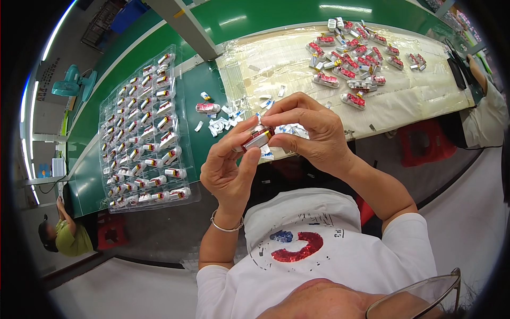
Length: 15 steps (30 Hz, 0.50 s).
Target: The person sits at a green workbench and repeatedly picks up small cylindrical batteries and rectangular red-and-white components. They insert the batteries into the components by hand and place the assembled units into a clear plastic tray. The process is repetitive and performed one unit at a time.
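Note:
My left hand [228, 165] is closed around a small red-and-silver piece [257, 139] with a yellow edge, held up above the table's front edge. My right hand [313, 130] meets it from the other side. Its thumb is at the piece's right end, and the bent forefinger pinches at the top, where a tiny white-and-blue slip [258, 115] shows. The fingers partly cover both. Below and behind my hands, small white-and-blue slips [226, 123] lie scattered on the table. Beside them are a loose red piece [207, 108] and a small yellow-and-white piece [205, 96].
At left, a clear plastic tray [186, 198] holds rows of small white, red and yellow pieces. A heap of red-and-clear pieces [350, 61] covers part of the taped, cream-coloured sheet [414, 101] at right. A metal post [186, 26] rises behind. Other people sit at both ends.

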Tool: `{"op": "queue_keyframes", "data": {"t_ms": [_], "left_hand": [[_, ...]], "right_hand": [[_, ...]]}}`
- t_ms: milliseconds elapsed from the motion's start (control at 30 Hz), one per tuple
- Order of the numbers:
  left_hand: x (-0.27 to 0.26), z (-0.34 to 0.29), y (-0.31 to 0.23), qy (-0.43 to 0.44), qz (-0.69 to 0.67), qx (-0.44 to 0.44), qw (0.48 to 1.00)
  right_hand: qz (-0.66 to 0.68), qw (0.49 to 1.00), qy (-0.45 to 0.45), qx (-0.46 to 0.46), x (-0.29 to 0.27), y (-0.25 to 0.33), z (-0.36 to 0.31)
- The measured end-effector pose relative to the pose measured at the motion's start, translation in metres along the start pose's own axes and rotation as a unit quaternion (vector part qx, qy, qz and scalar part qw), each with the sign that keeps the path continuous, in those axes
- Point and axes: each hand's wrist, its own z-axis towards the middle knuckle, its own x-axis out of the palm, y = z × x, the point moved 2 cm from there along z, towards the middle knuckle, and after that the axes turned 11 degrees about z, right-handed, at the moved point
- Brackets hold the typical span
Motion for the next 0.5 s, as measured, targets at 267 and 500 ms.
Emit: {"op": "queue_keyframes", "data": {"t_ms": [267,500], "left_hand": [[0.001,0.004,-0.001,0.009,0.044,0.038,0.998],[-0.005,0.006,-0.002,0.027,0.114,0.075,0.99]], "right_hand": [[0.169,0.984,-0.028,0.052,0.006,-0.011,-0.005],[0.289,0.946,-0.042,0.138,0.011,-0.011,-0.005]]}}
